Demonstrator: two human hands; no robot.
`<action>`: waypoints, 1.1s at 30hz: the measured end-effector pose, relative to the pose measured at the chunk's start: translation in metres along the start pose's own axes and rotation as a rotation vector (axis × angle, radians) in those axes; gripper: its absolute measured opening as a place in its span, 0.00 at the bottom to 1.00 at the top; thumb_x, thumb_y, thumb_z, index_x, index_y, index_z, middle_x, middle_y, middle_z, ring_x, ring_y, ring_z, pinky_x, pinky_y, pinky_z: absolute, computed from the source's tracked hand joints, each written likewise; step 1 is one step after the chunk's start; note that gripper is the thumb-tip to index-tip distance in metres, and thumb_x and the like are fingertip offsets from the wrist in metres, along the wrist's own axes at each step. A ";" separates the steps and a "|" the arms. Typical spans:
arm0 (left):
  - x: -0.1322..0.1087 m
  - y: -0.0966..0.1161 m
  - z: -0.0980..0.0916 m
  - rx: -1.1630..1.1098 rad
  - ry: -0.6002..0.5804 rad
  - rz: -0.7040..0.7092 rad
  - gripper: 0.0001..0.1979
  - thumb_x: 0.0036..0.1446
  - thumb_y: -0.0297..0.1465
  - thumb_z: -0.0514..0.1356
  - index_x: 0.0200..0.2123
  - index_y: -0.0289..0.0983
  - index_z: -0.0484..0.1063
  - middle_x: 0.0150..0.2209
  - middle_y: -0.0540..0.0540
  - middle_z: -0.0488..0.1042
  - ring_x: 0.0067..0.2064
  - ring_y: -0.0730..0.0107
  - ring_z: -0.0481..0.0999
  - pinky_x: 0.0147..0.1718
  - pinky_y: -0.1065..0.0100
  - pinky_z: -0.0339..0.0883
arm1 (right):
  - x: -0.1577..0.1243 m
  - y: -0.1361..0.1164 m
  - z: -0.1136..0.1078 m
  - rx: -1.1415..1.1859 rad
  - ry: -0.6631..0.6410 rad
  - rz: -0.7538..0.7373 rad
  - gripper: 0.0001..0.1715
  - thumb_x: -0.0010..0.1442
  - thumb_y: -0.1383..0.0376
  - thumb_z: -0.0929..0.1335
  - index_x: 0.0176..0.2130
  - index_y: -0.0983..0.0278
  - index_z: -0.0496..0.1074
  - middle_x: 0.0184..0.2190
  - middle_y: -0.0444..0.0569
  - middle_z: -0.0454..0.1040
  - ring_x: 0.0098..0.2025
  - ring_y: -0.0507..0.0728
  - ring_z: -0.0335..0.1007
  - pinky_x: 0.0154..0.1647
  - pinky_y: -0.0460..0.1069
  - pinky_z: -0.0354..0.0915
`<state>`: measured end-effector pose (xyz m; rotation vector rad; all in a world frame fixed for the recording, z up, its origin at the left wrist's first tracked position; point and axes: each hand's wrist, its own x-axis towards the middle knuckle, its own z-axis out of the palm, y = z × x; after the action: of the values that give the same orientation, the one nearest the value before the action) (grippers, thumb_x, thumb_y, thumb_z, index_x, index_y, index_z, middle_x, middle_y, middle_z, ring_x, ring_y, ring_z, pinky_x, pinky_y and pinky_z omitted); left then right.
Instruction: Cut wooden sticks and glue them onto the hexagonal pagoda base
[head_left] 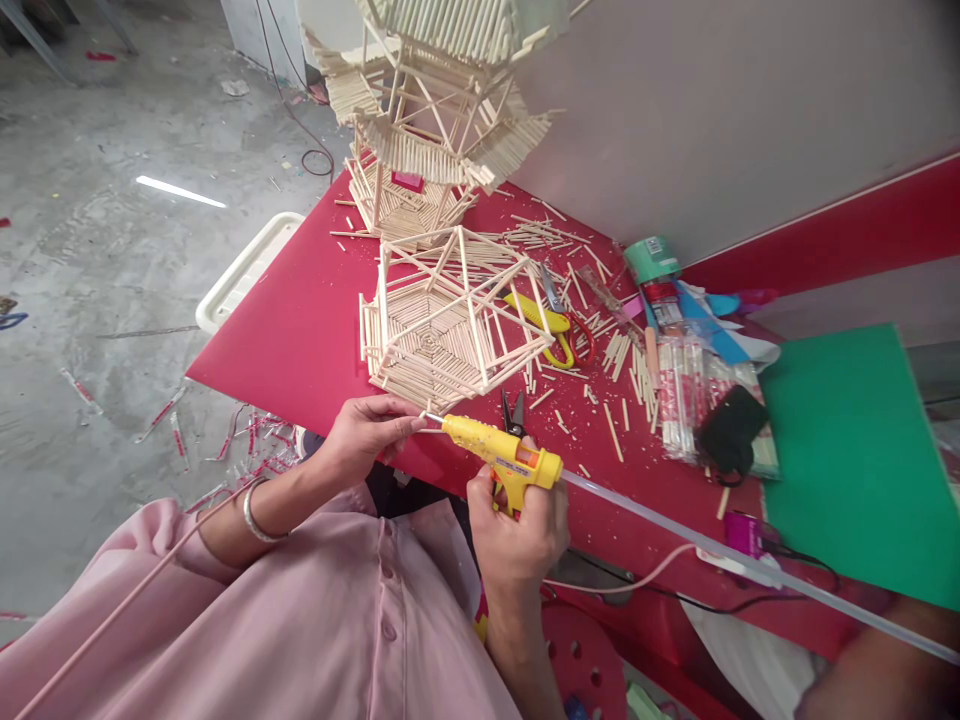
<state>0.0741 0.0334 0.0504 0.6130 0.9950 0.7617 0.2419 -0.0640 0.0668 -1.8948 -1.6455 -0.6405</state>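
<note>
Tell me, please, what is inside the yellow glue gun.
A long translucent stick enters the back of the yellow glue gun, which the right hand holds. How far it reaches inside cannot be seen; the casing covers it.

Scuffed grey concrete floor (172,130) filled the left of the frame. A pale grey wall (675,110) with a red band (862,235) occupied the upper right, beyond a red tabletop (277,330) at centre. A perforated red stool seat (600,645) showed below.
</note>
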 end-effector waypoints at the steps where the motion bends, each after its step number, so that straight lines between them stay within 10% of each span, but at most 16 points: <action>1: 0.000 0.000 0.000 -0.005 0.002 -0.009 0.20 0.36 0.41 0.77 0.27 0.33 0.79 0.14 0.54 0.66 0.15 0.81 0.61 0.13 0.76 0.52 | 0.000 0.000 0.000 -0.002 -0.005 0.002 0.30 0.59 0.66 0.71 0.60 0.67 0.68 0.43 0.59 0.80 0.40 0.63 0.79 0.40 0.53 0.76; 33: 0.005 0.001 -0.001 -0.102 0.038 -0.107 0.19 0.35 0.39 0.77 0.28 0.34 0.77 0.15 0.53 0.68 0.16 0.79 0.62 0.14 0.75 0.45 | -0.005 0.004 0.006 -0.044 -0.014 -0.013 0.31 0.58 0.68 0.70 0.60 0.66 0.68 0.42 0.57 0.79 0.38 0.62 0.79 0.36 0.52 0.75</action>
<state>0.0749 0.0384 0.0483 0.4544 1.0096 0.7266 0.2452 -0.0643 0.0586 -1.9259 -1.6663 -0.6752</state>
